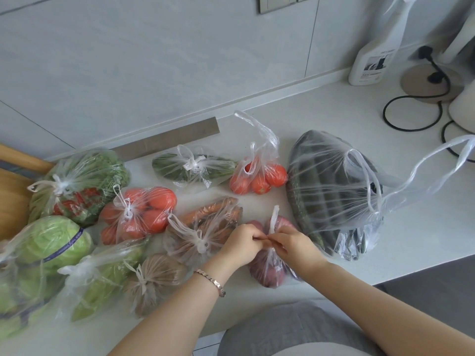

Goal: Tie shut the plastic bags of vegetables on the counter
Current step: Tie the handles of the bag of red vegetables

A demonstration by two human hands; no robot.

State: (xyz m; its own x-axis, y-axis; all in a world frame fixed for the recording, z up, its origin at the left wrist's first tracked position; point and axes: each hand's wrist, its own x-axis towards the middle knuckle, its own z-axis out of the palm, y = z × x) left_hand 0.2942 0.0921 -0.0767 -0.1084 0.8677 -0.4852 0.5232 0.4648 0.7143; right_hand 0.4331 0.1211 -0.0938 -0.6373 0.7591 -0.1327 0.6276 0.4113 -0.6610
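At the near edge of the counter [334, 119], we see both forearms reaching forward from the lower frame and converging over the bag of reddish vegetables [270, 274]. The left hand [241, 244], with a bracelet [211, 281] on its wrist, is curled knuckles-up, and its fingertips pinch the gathered plastic at the bag's mouth. The right hand [295, 246] mirrors it, fingers curled and pinching the same plastic. The two hands meet at the fingertips. One handle strip [274, 219] stands upright from between them. The bag lies on the counter directly under the hands, partly hidden by the right wrist.

To the near left we note a knotted bag of brown contents [154, 281], which we cannot identify. Just beside the left hand lies a knotted bag of carrots [205, 227]. Left of it lies a knotted bag of tomatoes [138, 211], with a cabbage bag [51, 242] further left.

Right of the hands sits a large bag of cucumbers [331, 199], its long handles trailing to the right. Farther back we find a small tomato bag [259, 178] with its handles standing loose, and a knotted bag of green vegetables [192, 167]. At the far right stand a spray bottle [372, 60] and a black cable [411, 111] near the wall.
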